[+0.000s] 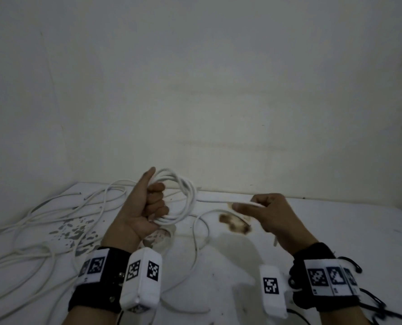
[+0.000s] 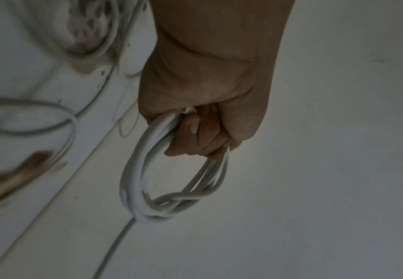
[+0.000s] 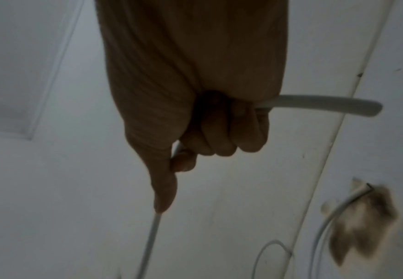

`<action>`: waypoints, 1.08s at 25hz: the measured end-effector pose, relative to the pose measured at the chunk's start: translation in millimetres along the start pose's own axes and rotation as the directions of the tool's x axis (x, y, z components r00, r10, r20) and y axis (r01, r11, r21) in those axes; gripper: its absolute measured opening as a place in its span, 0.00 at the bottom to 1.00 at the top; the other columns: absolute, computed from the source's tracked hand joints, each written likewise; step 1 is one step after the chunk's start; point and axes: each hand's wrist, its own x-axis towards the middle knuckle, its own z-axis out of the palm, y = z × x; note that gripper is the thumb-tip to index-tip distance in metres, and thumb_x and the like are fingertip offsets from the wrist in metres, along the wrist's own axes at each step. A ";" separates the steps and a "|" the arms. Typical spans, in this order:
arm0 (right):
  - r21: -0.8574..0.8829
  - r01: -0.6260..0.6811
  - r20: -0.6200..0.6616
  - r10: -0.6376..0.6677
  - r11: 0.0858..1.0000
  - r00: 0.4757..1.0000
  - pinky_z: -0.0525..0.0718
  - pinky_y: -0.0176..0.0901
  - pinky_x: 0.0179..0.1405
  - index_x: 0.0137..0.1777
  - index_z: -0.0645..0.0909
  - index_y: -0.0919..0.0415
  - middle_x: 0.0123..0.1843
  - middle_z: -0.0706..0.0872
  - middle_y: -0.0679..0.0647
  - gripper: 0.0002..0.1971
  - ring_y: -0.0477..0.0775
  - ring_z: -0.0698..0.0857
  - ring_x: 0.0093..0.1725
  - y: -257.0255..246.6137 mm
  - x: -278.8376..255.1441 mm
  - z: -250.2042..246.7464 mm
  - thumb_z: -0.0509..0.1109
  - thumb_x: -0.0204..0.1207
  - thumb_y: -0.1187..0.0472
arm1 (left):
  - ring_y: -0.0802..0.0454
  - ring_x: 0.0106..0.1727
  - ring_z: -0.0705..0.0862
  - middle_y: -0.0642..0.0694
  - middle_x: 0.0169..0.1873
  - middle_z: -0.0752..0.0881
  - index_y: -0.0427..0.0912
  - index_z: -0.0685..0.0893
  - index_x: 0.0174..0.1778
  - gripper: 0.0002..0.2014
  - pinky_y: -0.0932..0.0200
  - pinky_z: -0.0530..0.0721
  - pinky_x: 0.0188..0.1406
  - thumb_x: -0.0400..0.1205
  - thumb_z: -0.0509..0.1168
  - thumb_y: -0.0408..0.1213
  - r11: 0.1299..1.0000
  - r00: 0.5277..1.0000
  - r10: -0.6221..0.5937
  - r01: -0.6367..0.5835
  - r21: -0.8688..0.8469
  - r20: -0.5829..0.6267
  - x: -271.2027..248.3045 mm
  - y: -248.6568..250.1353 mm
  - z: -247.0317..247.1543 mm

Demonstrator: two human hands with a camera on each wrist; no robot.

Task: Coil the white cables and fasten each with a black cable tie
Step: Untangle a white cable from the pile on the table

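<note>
While both hands work above the white surface (image 1: pixel 336 231), the views show this:

Head view, left hand: the left hand (image 1: pixel 146 207) sits at centre frame, its grip curled round a coil of white cable (image 1: pixel 183 198), thumb pointing up.
Head view, right hand: the right hand (image 1: pixel 272 214), right of centre, has its grip pinching the cable tail (image 1: pixel 214 201) that runs leftward to the coil.
Head view, loose cables: more white cables (image 1: pixel 42 231) sprawl over the lower left of the surface; a brown stain (image 1: pixel 235 222) lies between the hands.
Left wrist view: the fingers (image 2: pixel 195 136) are wrapped round several loops of the coil (image 2: pixel 135 179), which hangs below the fist at centre frame.
Right wrist view: the cable passes through the closed fist (image 3: pixel 195 113); its cut end (image 3: pixel 372 108) sticks out at right, and the rest leaves past the thumb (image 3: pixel 164 188) toward the bottom edge.
</note>
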 end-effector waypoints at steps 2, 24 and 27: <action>0.000 -0.019 -0.101 0.019 1.000 0.995 0.60 0.36 0.21 0.20 0.69 0.56 0.17 0.64 0.46 0.26 0.45 0.61 0.16 7.3 6.6 -9.8 0.85 0.66 0.57 | 0.59 0.07 0.52 0.54 0.08 0.58 0.47 0.69 0.18 0.28 0.72 0.53 0.09 0.85 0.58 0.54 0.999 0.998 0.007 -0.004 0.055 -0.061 0.6 4.6 -15.8; -0.332 0.233 0.475 -0.051 0.914 0.878 0.86 0.34 0.55 0.60 0.85 0.51 0.51 0.93 0.40 0.09 0.36 0.90 0.52 -31.7 -18.0 7.0 0.69 0.84 0.61 | 0.56 0.14 0.61 0.51 0.13 0.62 0.43 0.65 0.18 0.32 0.66 0.63 0.24 0.91 0.45 0.50 0.808 0.967 0.174 -0.250 -0.534 -0.189 17.3 2.5 -48.6; -0.497 0.371 0.403 -0.170 0.785 0.899 0.86 0.33 0.44 0.47 0.92 0.48 0.42 0.93 0.40 0.08 0.33 0.89 0.40 -35.9 -20.4 11.7 0.73 0.79 0.47 | 0.57 0.14 0.63 0.52 0.14 0.64 0.44 0.65 0.18 0.33 0.64 0.62 0.26 0.91 0.44 0.53 0.825 0.964 0.178 -0.256 -0.503 -0.197 21.4 0.7 -38.3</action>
